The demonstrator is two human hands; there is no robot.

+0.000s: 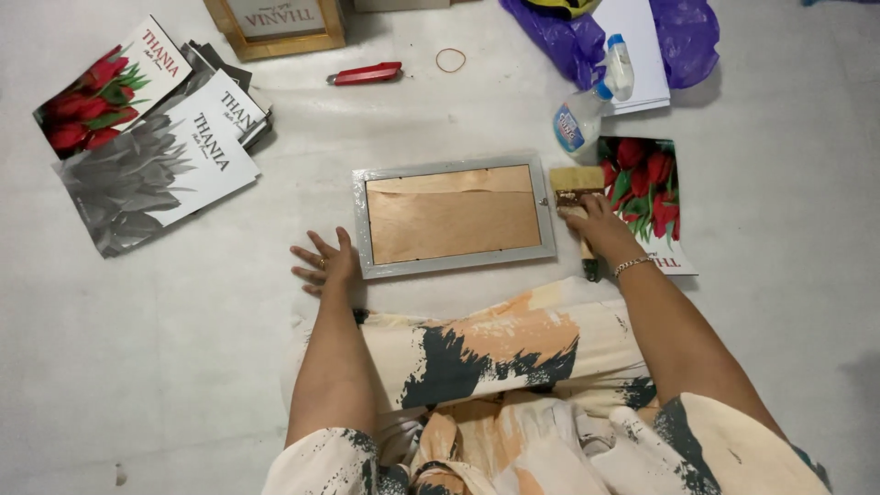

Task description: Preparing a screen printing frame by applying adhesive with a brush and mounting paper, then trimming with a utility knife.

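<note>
- A picture frame (454, 216) lies face down on the pale floor (183, 348), straight ahead of the person's knees, its brown backing board turned up inside a grey rim.
- The left hand (324, 263) rests flat on the floor just beside the frame's lower left corner, fingers spread and holding nothing; whether it touches the rim cannot be told.
- The right hand (602, 229) is closed around the handle of a paintbrush (574, 194), just off the frame's right edge.
- The brush's pale wooden head points away from the person, close beside the frame's upper right corner.
- A thin bracelet (632, 265) sits on the right wrist.
- Under the brush and hand lies a print of red tulips (649, 188), partly covered by the hand.
- A spray bottle (591, 99) lies tilted just beyond that print, its lower end over the print's top edge.
- Behind the bottle is a purple plastic bag (555, 32) with a white sheet (642, 55) on it.
- Farther up the floor, a red utility knife (367, 73) and a rubber band (450, 60) lie near each other.
- At the top edge stands a wooden frame (275, 27), only partly in view.
- To the far left, well apart from the hands, a loose pile of prints (147, 137) shows red and grey flowers.
- The person's patterned clothing (513, 367) fills the lower part of the view.
</note>
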